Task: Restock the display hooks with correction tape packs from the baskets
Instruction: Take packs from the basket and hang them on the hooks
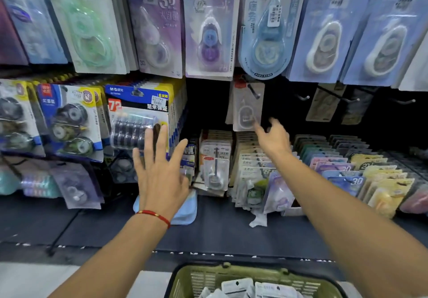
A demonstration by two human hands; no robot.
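left hand (159, 172): raised, fingers spread, gripping nothing | right hand (273, 135): extended far, fingers loose at hanging pack (247, 108), contact unclear | basket (185, 281): near, cut off

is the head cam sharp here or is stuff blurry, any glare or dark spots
Head view: soft overall, with motion blur on the right hand and the pale pack it reaches for; the left hand is sharper. Glare streaks the plastic blisters on the upper hanging packs. The recess behind the hooks is nearly black. Wide-angle bending shows at the edges.

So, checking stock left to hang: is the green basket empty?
Not empty. The green basket holds several white packs visible at the bottom edge.
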